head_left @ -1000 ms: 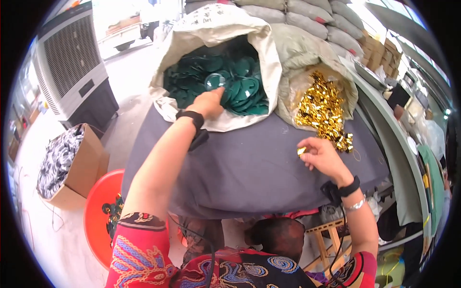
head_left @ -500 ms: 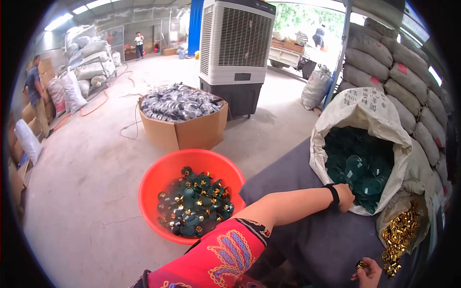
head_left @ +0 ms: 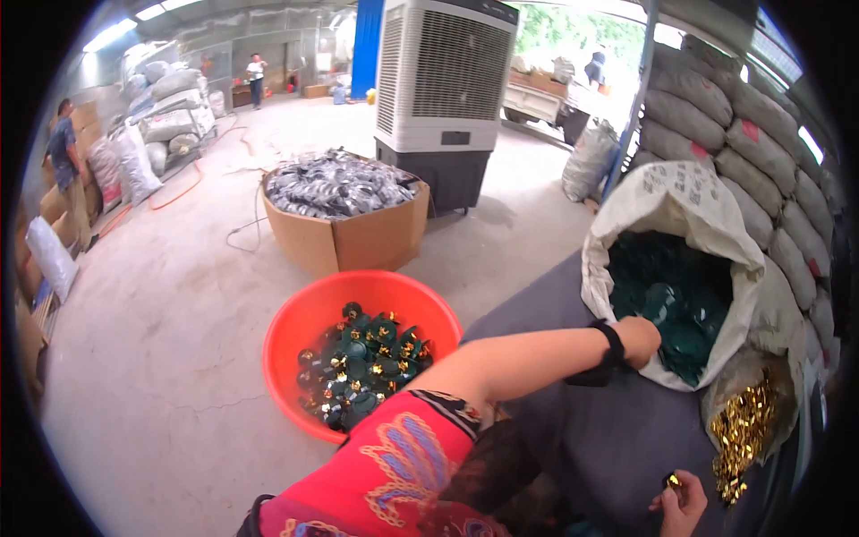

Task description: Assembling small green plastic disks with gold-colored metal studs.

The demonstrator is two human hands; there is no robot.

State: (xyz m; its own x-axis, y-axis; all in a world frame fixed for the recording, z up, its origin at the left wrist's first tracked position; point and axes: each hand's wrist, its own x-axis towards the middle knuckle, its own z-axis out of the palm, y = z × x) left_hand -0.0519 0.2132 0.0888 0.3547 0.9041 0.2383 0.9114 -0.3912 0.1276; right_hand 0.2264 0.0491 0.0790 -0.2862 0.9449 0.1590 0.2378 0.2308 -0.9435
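Note:
My left hand [head_left: 639,342] is at the front lip of a whitish woven sack [head_left: 598,268], beside the dark green plastic discs [head_left: 684,327] inside it. Its fingers are hidden from view. At the lower right, my right hand [head_left: 685,506] pinches a small shiny gold piece [head_left: 671,481] with something dark on it. Just beyond that hand, gold pieces [head_left: 744,425] spill from a smaller sack [head_left: 787,403]. To the left, an orange-red basin [head_left: 286,376] on the floor holds many green discs with gold pieces on them, partly covered by my left arm.
Dark cloth [head_left: 528,304] lies under the sacks. Beyond the basin stand a cardboard box [head_left: 376,242] of silvery-wrapped items and a tall air cooler [head_left: 438,98]. Stacked sacks [head_left: 684,121] line the right side. One person [head_left: 67,166] stands far left, another [head_left: 257,80] at the back.
My left hand has shifted slightly up at the sack's mouth, and its forearm has risen. My right hand has moved a little, still with the gold piece. The whole view has shifted slightly.

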